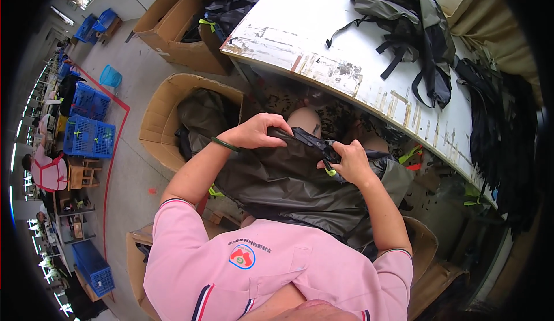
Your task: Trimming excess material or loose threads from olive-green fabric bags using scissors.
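Observation:
A dark olive bag of thin, shiny fabric (288, 177) lies spread across my lap, its black-trimmed edge raised toward me. Thumb and fingers of my left hand (262, 132) pinch that edge at its left end; a dark green bangle (225, 144) circles the wrist. To the right, my right hand (351, 162) is closed on the same edge where black webbing bunches up. Below its fingers pokes a small yellow-green piece (330, 170), too small to name. My fingers partly cover the trim.
A worn white table (323, 50) stands ahead, bearing an olive bag with black straps (404, 27). Black straps (502, 148) hang off its right end. Open cardboard boxes (158, 122) with dark fabric stand at left. Farther left are blue crates (89, 136) and a person in pink (49, 171).

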### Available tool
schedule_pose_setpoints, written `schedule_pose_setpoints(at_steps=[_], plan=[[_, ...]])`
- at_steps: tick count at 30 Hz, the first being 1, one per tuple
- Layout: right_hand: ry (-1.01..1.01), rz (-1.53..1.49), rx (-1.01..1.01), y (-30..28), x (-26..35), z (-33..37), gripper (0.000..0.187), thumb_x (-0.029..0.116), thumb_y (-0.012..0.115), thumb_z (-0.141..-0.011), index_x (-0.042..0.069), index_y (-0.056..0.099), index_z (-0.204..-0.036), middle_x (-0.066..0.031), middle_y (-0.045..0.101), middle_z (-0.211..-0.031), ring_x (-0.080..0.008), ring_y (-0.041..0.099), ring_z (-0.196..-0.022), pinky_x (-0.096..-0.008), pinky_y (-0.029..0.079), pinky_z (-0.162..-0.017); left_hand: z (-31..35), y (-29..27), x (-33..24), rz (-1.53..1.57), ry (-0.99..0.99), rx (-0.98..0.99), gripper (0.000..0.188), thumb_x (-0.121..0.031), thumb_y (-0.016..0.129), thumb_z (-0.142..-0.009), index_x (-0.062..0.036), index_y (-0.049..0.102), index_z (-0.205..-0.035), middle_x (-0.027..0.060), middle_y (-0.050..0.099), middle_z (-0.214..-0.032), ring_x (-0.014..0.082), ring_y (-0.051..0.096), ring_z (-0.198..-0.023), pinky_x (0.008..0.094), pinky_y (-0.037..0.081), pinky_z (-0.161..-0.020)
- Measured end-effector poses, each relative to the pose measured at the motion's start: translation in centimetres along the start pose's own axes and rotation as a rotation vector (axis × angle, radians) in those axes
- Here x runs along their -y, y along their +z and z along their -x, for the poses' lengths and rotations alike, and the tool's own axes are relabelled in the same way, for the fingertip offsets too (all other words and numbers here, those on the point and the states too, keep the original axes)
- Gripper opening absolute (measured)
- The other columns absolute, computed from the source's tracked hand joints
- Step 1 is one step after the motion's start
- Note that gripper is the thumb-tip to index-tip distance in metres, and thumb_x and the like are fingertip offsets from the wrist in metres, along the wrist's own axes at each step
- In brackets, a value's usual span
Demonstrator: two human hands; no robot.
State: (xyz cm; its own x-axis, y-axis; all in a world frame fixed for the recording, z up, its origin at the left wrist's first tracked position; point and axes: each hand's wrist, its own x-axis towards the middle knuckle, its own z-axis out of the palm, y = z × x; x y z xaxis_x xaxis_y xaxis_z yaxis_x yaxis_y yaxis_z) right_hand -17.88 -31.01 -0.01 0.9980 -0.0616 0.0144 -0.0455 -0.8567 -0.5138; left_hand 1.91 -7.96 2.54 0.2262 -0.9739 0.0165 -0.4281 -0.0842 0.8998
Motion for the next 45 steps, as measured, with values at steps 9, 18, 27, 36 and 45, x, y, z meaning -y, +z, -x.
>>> schedule_pose_setpoints(at_steps=[9, 18, 27, 36, 45], plan=[[0.077, -0.286, 0.115, 0.7, -2.4, 1.9, 0.023, 0.017, 0.072, -0.073, 0.002, 0.058, -0.082, -0.0223, 0.059, -0.073, -0.0430, 0.055, -0.074, -0.0425, 0.043, -0.071, 1.5, -2.9, 0.4, -0.378, -0.072, -0.031, 0.039, -0.032, 0.076, -0.077, -0.0059, 0.066, -0.104, 0.0121, 0.064, -0.100, 0.0287, 0.061, -0.096, 0.0363, 0.049, -0.085], [0.200, -0.425, 0.195, 0.2, -2.9, 4.8, 0.022, 0.018, 0.070, -0.078, 0.000, 0.059, -0.085, -0.0190, 0.058, -0.071, -0.0212, 0.050, -0.062, -0.0333, 0.044, -0.063, 2.3, -1.3, 4.6, 0.473, -0.288, -0.095, 0.027, -0.007, 0.067, -0.088, -0.0036, 0.061, -0.114, -0.0006, 0.064, -0.100, 0.0064, 0.058, -0.093, 0.0231, 0.047, -0.084], [-0.008, 0.020, -0.146, -4.1, 1.3, 1.4, 0.049, 0.049, 0.082, -0.063, 0.009, 0.054, -0.073, -0.0050, 0.055, -0.061, -0.0279, 0.053, -0.061, -0.0368, 0.035, -0.065, 1.3, -1.2, -1.2, 0.722, -0.346, -0.059, 0.021, -0.003, 0.067, -0.083, 0.0000, 0.066, -0.103, 0.0004, 0.066, -0.094, 0.0068, 0.058, -0.087, 0.0223, 0.046, -0.083], [-0.172, 0.161, -0.129, -7.0, 4.6, -0.6, 0.051, 0.050, 0.082, -0.061, 0.010, 0.052, -0.071, -0.0033, 0.059, -0.068, -0.0229, 0.060, -0.069, -0.0362, 0.034, -0.066, 1.0, 0.0, -3.5, 0.602, -0.245, -0.007, 0.025, 0.000, 0.066, -0.083, -0.0027, 0.064, -0.108, -0.0034, 0.061, -0.093, 0.0029, 0.053, -0.085, 0.0187, 0.043, -0.077], [-0.040, -0.017, -0.049, -6.6, 4.4, -0.5, 0.050, 0.045, 0.084, -0.063, 0.007, 0.055, -0.075, -0.0107, 0.061, -0.071, -0.0314, 0.057, -0.062, -0.0385, 0.040, -0.064, 0.7, 0.5, -4.9, 0.620, -0.182, 0.002, 0.024, -0.001, 0.066, -0.084, -0.0029, 0.062, -0.108, -0.0052, 0.056, -0.084, 0.0018, 0.048, -0.077, 0.0180, 0.039, -0.067]])
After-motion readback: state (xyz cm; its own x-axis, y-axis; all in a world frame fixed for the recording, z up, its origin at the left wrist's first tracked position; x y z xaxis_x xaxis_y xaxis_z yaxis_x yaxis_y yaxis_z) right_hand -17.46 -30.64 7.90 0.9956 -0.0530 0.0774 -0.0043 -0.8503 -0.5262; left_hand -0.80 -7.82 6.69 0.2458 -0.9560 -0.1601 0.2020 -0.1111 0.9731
